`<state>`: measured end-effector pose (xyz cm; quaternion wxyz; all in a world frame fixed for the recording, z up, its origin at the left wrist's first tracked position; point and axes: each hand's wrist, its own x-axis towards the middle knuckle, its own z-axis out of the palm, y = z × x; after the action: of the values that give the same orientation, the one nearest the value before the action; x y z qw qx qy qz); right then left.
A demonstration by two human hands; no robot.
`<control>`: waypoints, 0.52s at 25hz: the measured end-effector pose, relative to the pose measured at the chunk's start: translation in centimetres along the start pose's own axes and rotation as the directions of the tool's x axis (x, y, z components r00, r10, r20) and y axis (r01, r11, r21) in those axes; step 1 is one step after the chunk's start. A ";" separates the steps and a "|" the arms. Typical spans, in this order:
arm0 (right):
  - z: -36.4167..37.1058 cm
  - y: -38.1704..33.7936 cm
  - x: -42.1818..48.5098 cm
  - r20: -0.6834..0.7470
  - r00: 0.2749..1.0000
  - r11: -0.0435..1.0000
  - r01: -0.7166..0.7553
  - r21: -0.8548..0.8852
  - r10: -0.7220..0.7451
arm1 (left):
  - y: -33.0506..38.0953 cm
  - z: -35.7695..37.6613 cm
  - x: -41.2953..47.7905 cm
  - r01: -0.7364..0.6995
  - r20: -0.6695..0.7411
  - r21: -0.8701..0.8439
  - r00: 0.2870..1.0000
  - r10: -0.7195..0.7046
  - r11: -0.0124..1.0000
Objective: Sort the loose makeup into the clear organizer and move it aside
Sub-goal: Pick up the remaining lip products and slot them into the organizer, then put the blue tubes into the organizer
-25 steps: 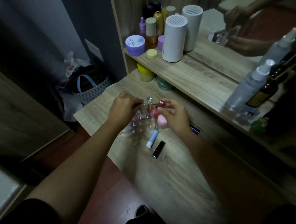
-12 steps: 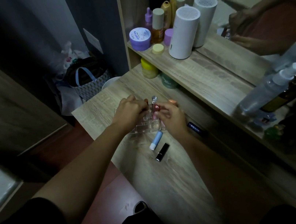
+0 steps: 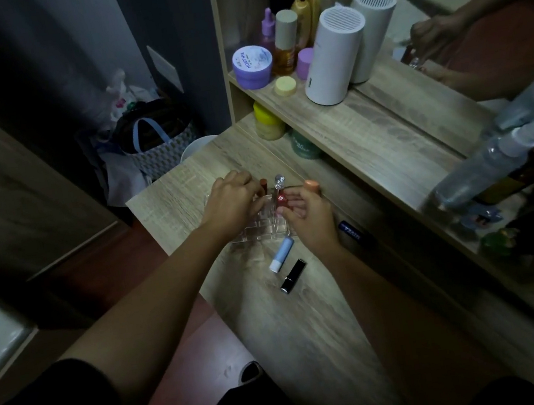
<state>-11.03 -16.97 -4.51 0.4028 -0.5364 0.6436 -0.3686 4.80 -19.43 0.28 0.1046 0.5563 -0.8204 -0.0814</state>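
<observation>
The clear organizer (image 3: pixel 262 229) sits on the wooden table (image 3: pixel 305 328), partly hidden by both hands. My left hand (image 3: pixel 233 205) rests on its left side, fingers curled over the rim near a dark red tube (image 3: pixel 26 217). My right hand (image 3: pixel 307 213) pinches a red lip tube with a clear silver cap (image 3: pixel 280 191) upright over the organizer. A peach sponge (image 3: pixel 311 184) shows behind that hand. Loose on the table lie a light blue tube (image 3: pixel 282 254), a black lipstick (image 3: pixel 292 276) and a dark blue tube (image 3: pixel 353 233).
A raised shelf (image 3: pixel 370 138) on the right carries a white cylinder (image 3: pixel 334 57), a purple jar (image 3: pixel 253 65), bottles and spray bottles (image 3: pixel 495 161). A yellow jar (image 3: pixel 269 122) and a green jar (image 3: pixel 304 146) stand under it. A mirror is behind. A bag (image 3: pixel 155 139) sits on the floor.
My right hand has brought the red lip tube upright over the organizer, and the pink sponge it covered is no longer visible. My left hand stays on the organizer.
</observation>
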 end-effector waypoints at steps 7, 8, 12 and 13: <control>-1.8 -0.2 -0.9 -0.047 0.999 1.000 0.020 -0.023 -0.021 | 1.0 -0.7 -1.8 -0.082 -0.183 -0.131 0.981 0.057 0.988; -2.3 0.2 -1.4 -0.116 0.993 0.994 0.016 -0.104 -0.028 | 1.3 -0.4 -2.5 -0.120 -0.187 -0.158 0.978 0.089 0.980; -5.3 4.0 -3.2 -0.201 0.980 0.787 -0.110 -0.607 -0.018 | 3.1 2.5 -5.7 -0.256 0.082 -0.244 0.956 0.283 0.935; -5.9 4.9 -3.4 -0.148 0.988 0.680 -0.136 -0.720 0.041 | 3.5 3.5 -6.1 -0.242 0.133 -0.228 0.952 0.277 0.943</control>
<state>-17.99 -12.63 -6.13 0.1347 -0.5973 0.7850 -0.0944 2.92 -12.39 -2.75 0.1048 0.4204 -0.8792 -0.1981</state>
